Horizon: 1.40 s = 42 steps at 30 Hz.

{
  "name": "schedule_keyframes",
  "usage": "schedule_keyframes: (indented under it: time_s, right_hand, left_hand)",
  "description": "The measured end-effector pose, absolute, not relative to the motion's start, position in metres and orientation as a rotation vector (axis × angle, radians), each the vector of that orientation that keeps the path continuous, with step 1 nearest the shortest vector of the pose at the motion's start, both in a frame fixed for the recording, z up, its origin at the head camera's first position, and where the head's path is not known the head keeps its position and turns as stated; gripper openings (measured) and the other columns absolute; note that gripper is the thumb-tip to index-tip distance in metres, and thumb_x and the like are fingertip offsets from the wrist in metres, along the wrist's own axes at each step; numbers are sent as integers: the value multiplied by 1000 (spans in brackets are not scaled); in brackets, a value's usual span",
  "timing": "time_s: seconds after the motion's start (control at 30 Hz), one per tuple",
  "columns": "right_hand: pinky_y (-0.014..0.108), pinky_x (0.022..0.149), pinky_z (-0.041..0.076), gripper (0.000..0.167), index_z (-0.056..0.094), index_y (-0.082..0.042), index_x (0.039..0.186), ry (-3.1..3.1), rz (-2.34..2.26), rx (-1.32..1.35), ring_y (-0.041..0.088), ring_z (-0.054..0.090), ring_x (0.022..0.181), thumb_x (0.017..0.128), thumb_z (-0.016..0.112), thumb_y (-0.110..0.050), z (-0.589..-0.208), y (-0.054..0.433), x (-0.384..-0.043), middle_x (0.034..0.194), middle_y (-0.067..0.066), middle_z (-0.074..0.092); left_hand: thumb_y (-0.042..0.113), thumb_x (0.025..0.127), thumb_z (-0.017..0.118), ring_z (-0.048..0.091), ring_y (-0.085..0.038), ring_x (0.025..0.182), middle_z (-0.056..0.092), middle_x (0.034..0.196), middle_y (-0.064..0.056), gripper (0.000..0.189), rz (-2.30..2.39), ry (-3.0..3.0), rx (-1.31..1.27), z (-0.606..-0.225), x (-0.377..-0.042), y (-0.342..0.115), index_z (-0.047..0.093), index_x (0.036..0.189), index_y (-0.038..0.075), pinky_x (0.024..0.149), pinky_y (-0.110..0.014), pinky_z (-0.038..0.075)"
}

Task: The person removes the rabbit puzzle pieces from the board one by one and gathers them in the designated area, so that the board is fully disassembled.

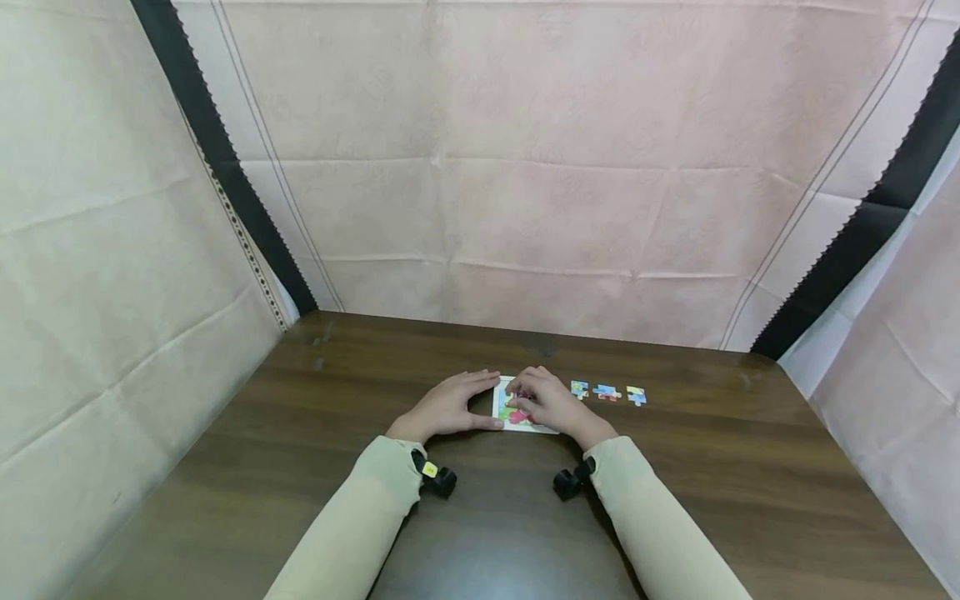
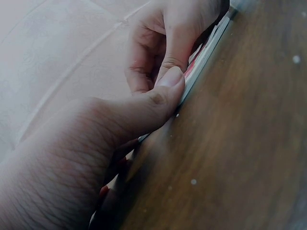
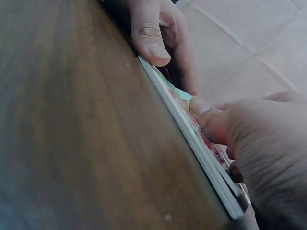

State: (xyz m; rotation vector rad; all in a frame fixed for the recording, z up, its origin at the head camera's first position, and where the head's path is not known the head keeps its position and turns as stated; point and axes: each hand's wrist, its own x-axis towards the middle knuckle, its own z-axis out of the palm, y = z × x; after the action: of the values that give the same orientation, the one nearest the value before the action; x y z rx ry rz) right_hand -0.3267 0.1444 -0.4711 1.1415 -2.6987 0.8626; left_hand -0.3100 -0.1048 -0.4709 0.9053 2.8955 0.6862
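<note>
Puzzle board (image 1: 499, 402) meets spread left grip (image 1: 453, 406) at left edge, right grip's (image 1: 553, 403) hold unclear

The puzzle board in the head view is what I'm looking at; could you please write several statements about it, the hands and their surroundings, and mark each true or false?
1. Three loose jigsaw pieces lie in a row on the tabletop. True.
2. In the head view, those pieces lie to the left of the puzzle board. False: they lie to its right.
3. The right hand is over the puzzle board. True.
4. The left hand is on the loose pieces. False: it is at the puzzle board's left side.
5. Both sleeves are pale. True.
6. The tabletop is plain white. False: it is brown with a wood grain.
</note>
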Motion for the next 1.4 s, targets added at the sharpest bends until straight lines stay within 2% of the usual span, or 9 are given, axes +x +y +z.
schedule_keyframes:
  time_s: [0.3, 0.6, 1.0, 1.4]
  right_hand:
    - [30, 64, 53, 14, 58, -17, 114, -2720, 1041, 1135, 11, 56, 70, 101, 63, -19, -467, 143, -328, 93, -3, 56]
    - [28, 55, 51, 13, 57, -16, 110, -2634, 1107, 1217, 9, 56, 59, 100, 65, -17, -459, 142, -334, 77, -6, 60]
    - [27, 53, 50, 14, 60, -16, 111, -2569, 1146, 1192, 9, 56, 57, 99, 67, -17, -459, 144, -335, 78, -6, 61]
    - [28, 55, 53, 13, 60, -14, 110, -2568, 1162, 1213, 8, 59, 59, 100, 66, -18, -466, 147, -325, 85, -5, 64]
  left_hand:
    - [80, 80, 61, 26, -24, 150, 33, 162, 2, 97, 704, 2903, 910, -468, -311, -106, 38, 157, 27, 121, -46, 22]
    - [81, 79, 60, 26, -25, 150, 33, 162, 2, 97, 701, 2925, 943, -464, -321, -108, 38, 157, 26, 121, -47, 23]
    - [82, 79, 59, 26, -25, 150, 32, 162, 5, 97, 689, 2922, 927, -461, -323, -107, 38, 157, 29, 121, -49, 23]
    - [82, 79, 59, 25, -25, 150, 32, 162, 3, 98, 688, 2893, 930, -471, -316, -104, 37, 157, 28, 121, -48, 22]
